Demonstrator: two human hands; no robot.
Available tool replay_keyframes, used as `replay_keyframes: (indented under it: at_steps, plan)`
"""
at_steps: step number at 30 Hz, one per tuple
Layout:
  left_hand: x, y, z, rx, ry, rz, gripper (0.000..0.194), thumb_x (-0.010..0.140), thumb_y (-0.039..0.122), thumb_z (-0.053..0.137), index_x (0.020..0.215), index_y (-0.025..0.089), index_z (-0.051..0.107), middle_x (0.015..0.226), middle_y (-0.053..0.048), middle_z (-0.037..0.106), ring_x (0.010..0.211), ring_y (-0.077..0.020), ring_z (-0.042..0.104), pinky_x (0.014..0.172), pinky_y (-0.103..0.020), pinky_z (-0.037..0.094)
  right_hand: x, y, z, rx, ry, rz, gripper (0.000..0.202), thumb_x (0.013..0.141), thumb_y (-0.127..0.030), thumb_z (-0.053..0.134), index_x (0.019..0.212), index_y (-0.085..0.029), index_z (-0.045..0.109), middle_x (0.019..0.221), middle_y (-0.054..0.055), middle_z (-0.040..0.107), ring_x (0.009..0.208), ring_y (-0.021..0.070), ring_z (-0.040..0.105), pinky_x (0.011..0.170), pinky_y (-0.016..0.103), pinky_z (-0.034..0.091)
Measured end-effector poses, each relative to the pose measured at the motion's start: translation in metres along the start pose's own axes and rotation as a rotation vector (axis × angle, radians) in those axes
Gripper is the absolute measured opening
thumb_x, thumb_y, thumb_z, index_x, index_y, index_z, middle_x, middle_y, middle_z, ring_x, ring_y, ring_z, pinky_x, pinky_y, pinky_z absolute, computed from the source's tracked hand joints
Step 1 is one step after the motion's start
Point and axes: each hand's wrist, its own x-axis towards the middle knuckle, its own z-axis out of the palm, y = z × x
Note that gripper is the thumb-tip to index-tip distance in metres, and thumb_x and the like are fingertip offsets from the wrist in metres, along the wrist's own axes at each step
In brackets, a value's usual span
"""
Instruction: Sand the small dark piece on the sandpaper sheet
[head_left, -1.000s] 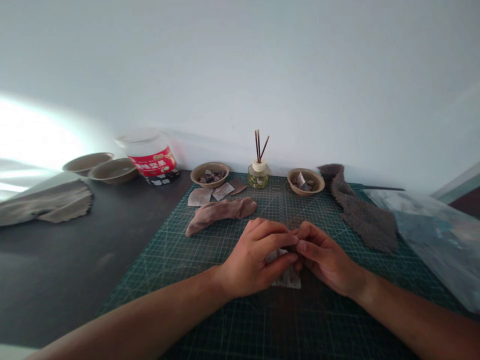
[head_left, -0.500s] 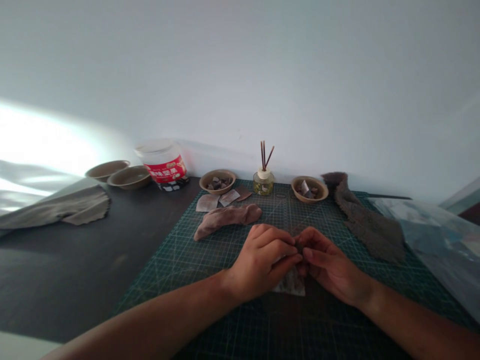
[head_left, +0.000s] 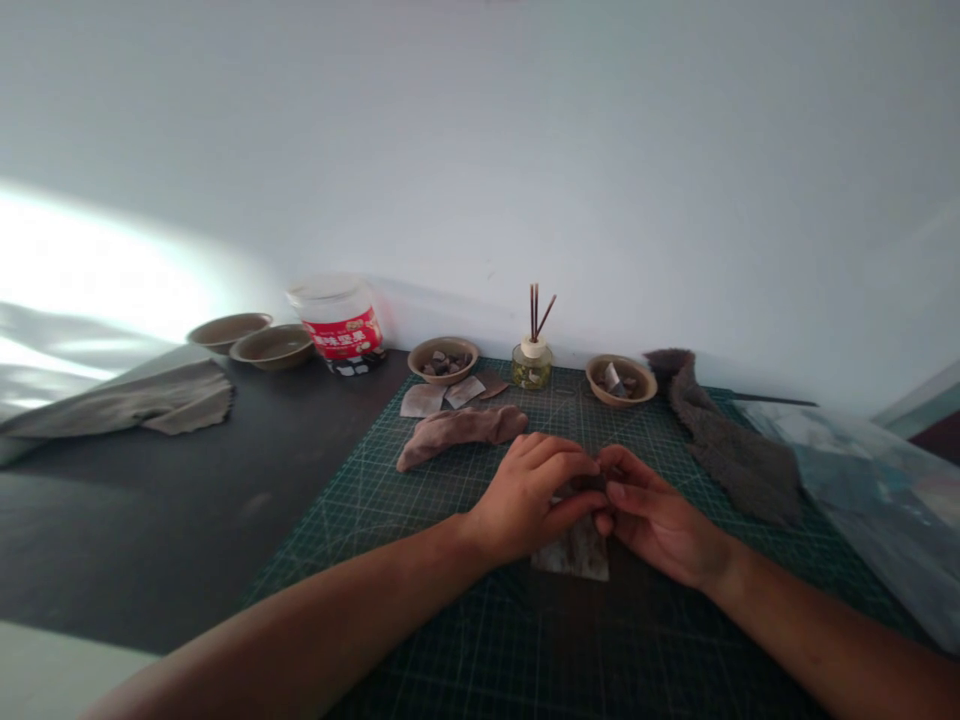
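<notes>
Head view showed a green cutting mat (head_left: 405,510) beneath a pale patch (head_left: 571,558). The left hand (head_left: 534,497) and the right hand (head_left: 654,512) met at this patch's far part; the left, which partly covered it, was the nearer. Both grips pinched a small dark piece (head_left: 590,483) by fingertips, left and right. Toward the patch's far side, this piece seemed to have its long axis running sideways, but fingers hid much of it; whether it touched the patch, I could not tell.
</notes>
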Motion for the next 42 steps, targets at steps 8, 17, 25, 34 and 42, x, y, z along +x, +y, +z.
replay_keyframes:
  at_steps: [8,17,25,34,42]
  plan:
    - [0.001,-0.007,0.006,0.092,-0.058,-0.059,0.037,0.091,0.048,0.067,0.116,0.020,0.063,0.106,-0.006,0.073,0.100,-0.0219,0.066,0.088,-0.037,0.046,0.003,0.002,-0.005,-0.088,0.076,-0.099,0.024,0.083,-0.026,0.079,0.104,-0.027,0.066,0.093,-0.003,0.069,0.069,0.0109,0.064,0.065,0.024,0.054]
    - [0.003,-0.002,0.007,0.229,-0.028,-0.196,0.028,0.099,0.040,0.055,0.114,0.019,0.067,0.105,-0.005,0.074,0.098,-0.0193,0.067,0.092,-0.034,0.048,0.009,0.004,-0.024,-0.211,0.145,-0.212,0.021,0.082,-0.030,0.080,0.102,-0.029,0.072,0.094,-0.001,0.069,0.074,0.0130,0.063,0.067,0.026,0.055]
    - [-0.006,0.017,-0.010,0.186,0.106,-0.526,0.031,0.098,0.038,0.060,0.118,0.015,0.063,0.118,-0.009,0.066,0.106,-0.0220,0.065,0.093,-0.045,0.055,0.017,0.004,-0.032,-0.234,0.211,-0.239,0.017,0.083,-0.028,0.079,0.097,-0.024,0.070,0.091,0.000,0.071,0.073,0.0124,0.064,0.065,0.024,0.054]
    - [-0.055,0.087,-0.037,-0.102,0.217,-0.802,0.032,0.097,0.039,0.059,0.119,0.015,0.062,0.117,-0.009,0.065,0.104,-0.0217,0.064,0.091,-0.044,0.054,0.016,0.005,-0.035,-0.240,0.386,-0.339,0.030,0.099,-0.034,0.062,0.123,-0.017,0.061,0.120,0.009,0.064,0.098,0.0209,0.066,0.083,0.040,0.059]
    - [-0.169,0.191,-0.006,-0.870,-0.161,-0.822,0.053,0.075,0.062,0.072,0.093,0.012,0.072,0.085,-0.010,0.072,0.067,-0.0189,0.065,0.065,-0.033,0.053,-0.001,0.009,-0.047,-0.205,0.532,-0.389,0.033,0.098,-0.035,0.062,0.126,-0.017,0.060,0.126,0.010,0.062,0.105,0.0236,0.065,0.088,0.044,0.057]
